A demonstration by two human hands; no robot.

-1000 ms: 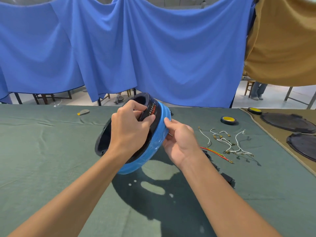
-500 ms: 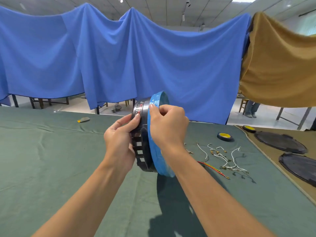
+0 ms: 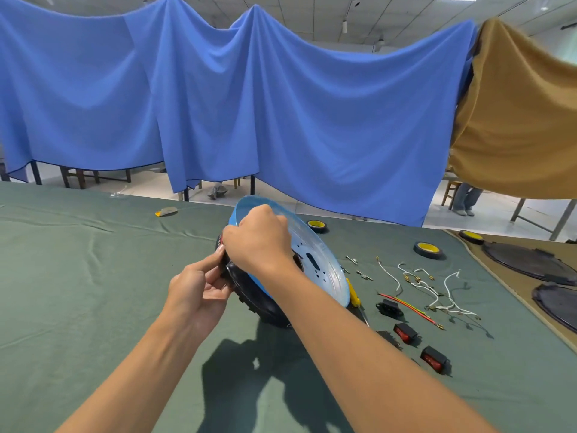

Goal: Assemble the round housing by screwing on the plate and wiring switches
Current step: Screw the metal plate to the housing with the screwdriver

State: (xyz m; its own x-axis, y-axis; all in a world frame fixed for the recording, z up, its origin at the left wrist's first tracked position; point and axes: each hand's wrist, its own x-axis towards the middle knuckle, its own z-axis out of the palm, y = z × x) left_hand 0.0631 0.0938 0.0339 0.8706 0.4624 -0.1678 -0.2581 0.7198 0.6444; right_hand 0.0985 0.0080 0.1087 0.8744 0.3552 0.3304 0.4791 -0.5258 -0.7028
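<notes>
right hand (image 3: 259, 243) fingers curl over round housing (image 3: 262, 300) rim; left hand (image 3: 198, 290) fingers pinch black edge.

Housing (image 3: 259, 295) is around mid-desk (image 3: 78, 276), wires (image 3: 418, 284) off to its right, switches (image 3: 405, 333) nearer the front edge, tape roll (image 3: 428, 250) behind them.

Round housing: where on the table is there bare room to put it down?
Bare green cloth runs wide left of the left hand, out to the yellow scrap. Right of the round housing is crowded: white wires, red rocker switches, tape rolls.
</notes>
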